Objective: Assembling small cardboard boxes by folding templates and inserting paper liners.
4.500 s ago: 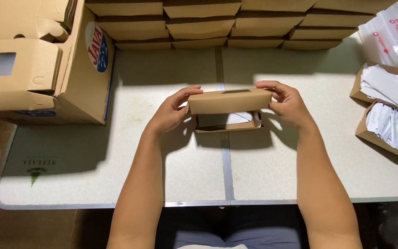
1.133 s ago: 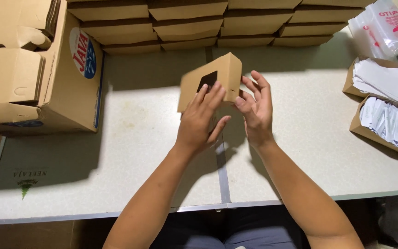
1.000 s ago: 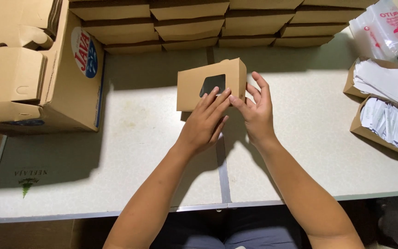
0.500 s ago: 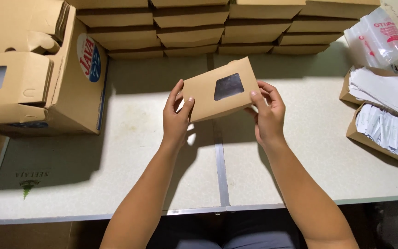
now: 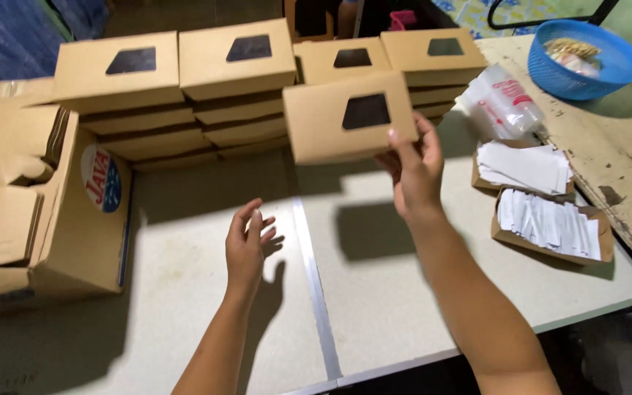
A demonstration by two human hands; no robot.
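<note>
Above four box stacks [image 5: 243,95], right hand [image 5: 415,172] holds one windowed box [image 5: 349,117].

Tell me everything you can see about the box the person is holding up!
The windowed cardboard box is plain brown card, flat and rectangular, closed, with a dark window cut in its lid, shaped like a trapezoid. It is held up in the air, lid tilted toward the camera, above the table and in front of the stacks of similar boxes. Only the right hand touches it, gripping its lower right corner. The left hand is open below, apart from it.
</note>
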